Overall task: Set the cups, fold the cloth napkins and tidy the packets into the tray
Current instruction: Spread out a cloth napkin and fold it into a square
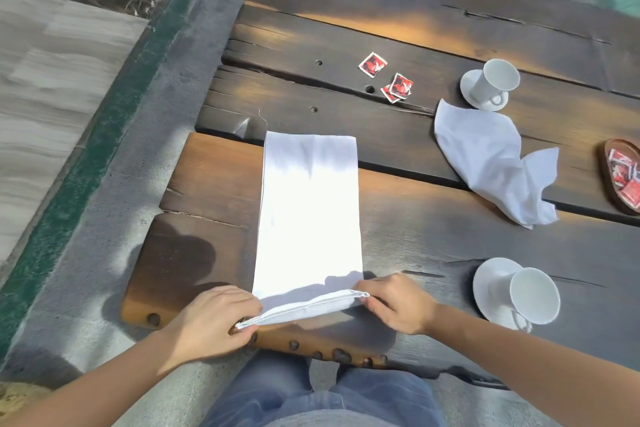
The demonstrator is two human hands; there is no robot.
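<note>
A white cloth napkin [308, 211] lies folded into a long strip on the wooden table, running away from me. My left hand [214, 315] pinches its near left corner and my right hand [398, 302] pinches its near right corner, lifting the near edge slightly off the wood. A second napkin [491, 163] lies crumpled to the right. One white cup on a saucer [519, 295] stands near my right wrist, another [490, 83] farther back. Three red packets [372, 64] [398, 87] lie loose on the table. A wooden tray [609, 184] at the right edge holds several red packets.
The dark plank table [433, 246] ends at its left edge beside a grey and green stone curb [138, 87]. Gaps and bolt holes run across the planks. My jeans-clad knees [311, 402] show below the near edge.
</note>
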